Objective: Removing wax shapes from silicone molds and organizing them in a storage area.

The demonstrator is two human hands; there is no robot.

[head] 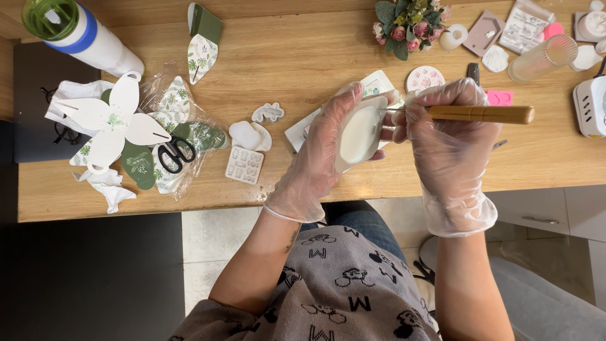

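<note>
Our gloved left hand (328, 148) cups a white oval mould (361, 131) while our right hand (442, 136) pinches a wooden-handled tool (480, 114), its tip at the mould's rim, so the trimming looks unfinished.

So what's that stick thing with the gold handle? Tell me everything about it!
The gold-handled tool is a slim hand tool with a smooth, brownish-gold handle that looks like wood or metal, and a thin metal needle at one end. It lies nearly level above the wooden table, with its handle pointing right. The right hand, in a clear glove, grips it near the needle end. The needle tip reaches to the edge of the white oval piece that the gloved left hand holds.
</note>
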